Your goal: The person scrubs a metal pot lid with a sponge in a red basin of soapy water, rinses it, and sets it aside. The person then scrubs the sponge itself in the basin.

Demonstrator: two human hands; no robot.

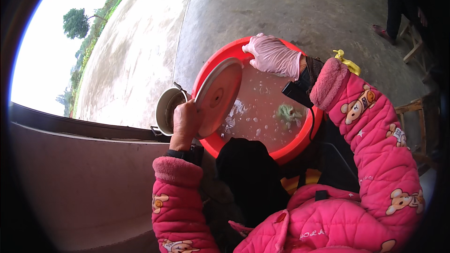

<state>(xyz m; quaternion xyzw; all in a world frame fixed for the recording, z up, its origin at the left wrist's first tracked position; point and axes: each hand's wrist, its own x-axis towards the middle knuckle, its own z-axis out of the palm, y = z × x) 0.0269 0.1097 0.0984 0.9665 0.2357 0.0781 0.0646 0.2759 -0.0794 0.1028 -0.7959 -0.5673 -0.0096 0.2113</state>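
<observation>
My bare left hand (186, 119) grips the edge of a round pot lid (221, 95), which is tilted up over the left side of a red plastic basin (300, 147). The lid has a small round mark or hole in its middle. My right hand (272, 54), in a pale pink glove, is over the basin's far rim with its fingers bent; whether they hold anything cannot be made out. Cloudy water with bubbles (260, 112) fills much of the basin. A light green cloth or scrubber (290, 112) floats at the right.
A light-coloured pot (162, 109) with dark handles stands left of the basin. Behind my right sleeve is a yellow container (348, 65). A low wall (88, 168) runs along the left. A seated person's legs (392, 3) and a wooden stool (415, 47) are at the far right.
</observation>
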